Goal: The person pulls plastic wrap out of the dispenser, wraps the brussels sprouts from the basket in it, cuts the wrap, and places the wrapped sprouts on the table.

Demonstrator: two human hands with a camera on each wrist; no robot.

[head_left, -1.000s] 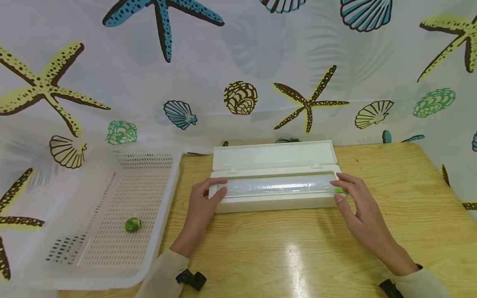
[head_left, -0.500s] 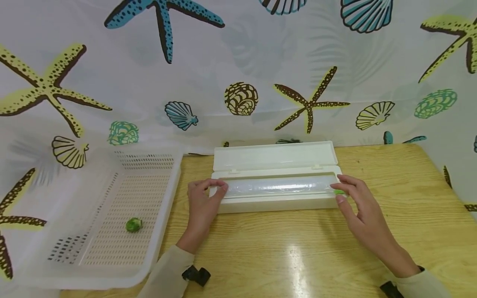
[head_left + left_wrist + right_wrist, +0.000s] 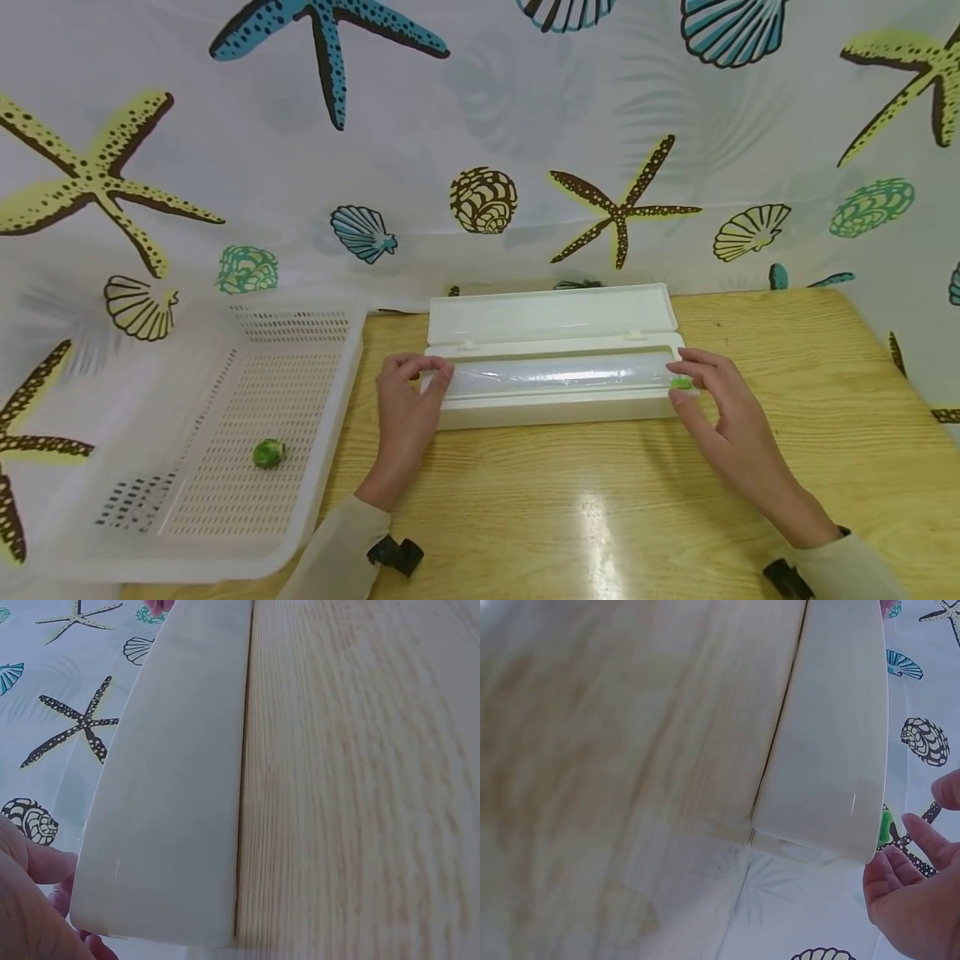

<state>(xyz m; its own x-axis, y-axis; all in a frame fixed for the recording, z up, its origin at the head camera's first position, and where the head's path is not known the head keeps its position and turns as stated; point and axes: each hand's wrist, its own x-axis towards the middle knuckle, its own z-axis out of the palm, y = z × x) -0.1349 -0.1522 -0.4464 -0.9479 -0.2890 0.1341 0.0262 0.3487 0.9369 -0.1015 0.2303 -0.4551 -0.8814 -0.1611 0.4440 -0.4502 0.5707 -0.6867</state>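
Note:
A long white cling film dispenser (image 3: 555,408) lies on the table with its lid (image 3: 555,317) raised at the back. Inside is a roll of clear cling film (image 3: 562,371). At the dispenser's left end, my left hand (image 3: 405,408) pinches the film's edge between thumb and index finger; faint creases run from the fingertips across the film. My right hand (image 3: 727,425) rests its loosely bent fingers at the right end, beside a small green slider (image 3: 681,383). In the right wrist view the lower fingers (image 3: 896,870) lie against the dispenser's corner, with the thumb apart from it.
On the left stands a white perforated plastic basket (image 3: 337,442) with one small green sprout-like vegetable (image 3: 268,453) in it. Wooden tabletop (image 3: 525,517) extends in front of the dispenser. Behind hangs a white cloth (image 3: 420,125) printed with shells and starfish.
My left thumb and index finger have closed together on the film at the left end, and the wrist has shifted slightly. The right hand and dispenser stay almost in place.

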